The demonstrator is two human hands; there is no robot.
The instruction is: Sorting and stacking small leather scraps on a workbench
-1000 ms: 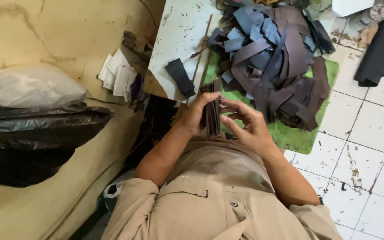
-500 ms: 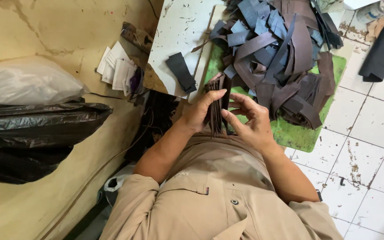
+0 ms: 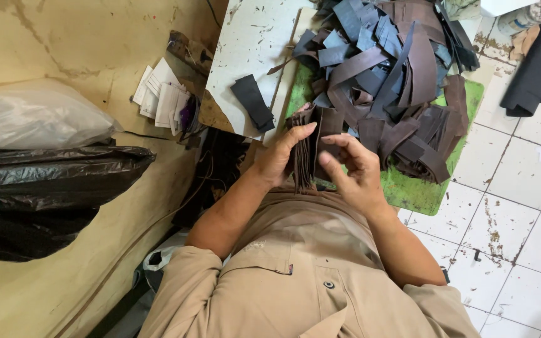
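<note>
Hands sorting a stack of brown leather pieces

Leather fills the middle of our view: we hold a stack of brown leather pieces (image 3: 313, 147) upright in front of our chest, just above the near edge of the green cutting mat (image 3: 417, 191). Our left hand (image 3: 281, 156) wraps the stack from the side, thumb and fingers pressed against it so the pieces stay bunched. Our right hand (image 3: 353, 172) meets it from the other side, fingers bent, the fingertips (image 3: 324, 158) touching the face of the outermost piece (whether they pinch a single piece or only rest on it, we cannot tell).

Beyond the stack, a loose heap of leather strips (image 3: 396, 75) in dark brown and grey-blue lies on the mat, some strips spilling over its far edge. Left of the mat lies a pale, speckled board (image 3: 245, 50) with one flat black leather piece (image 3: 253, 103) on it. A small bundle of white paper slips (image 3: 161, 94) sits further left, near the wall. A black plastic bag (image 3: 45, 194) bulges at the left edge, with a clear plastic bag (image 3: 32, 119) on top. White floor tiles (image 3: 515, 206) show at the right.
</note>
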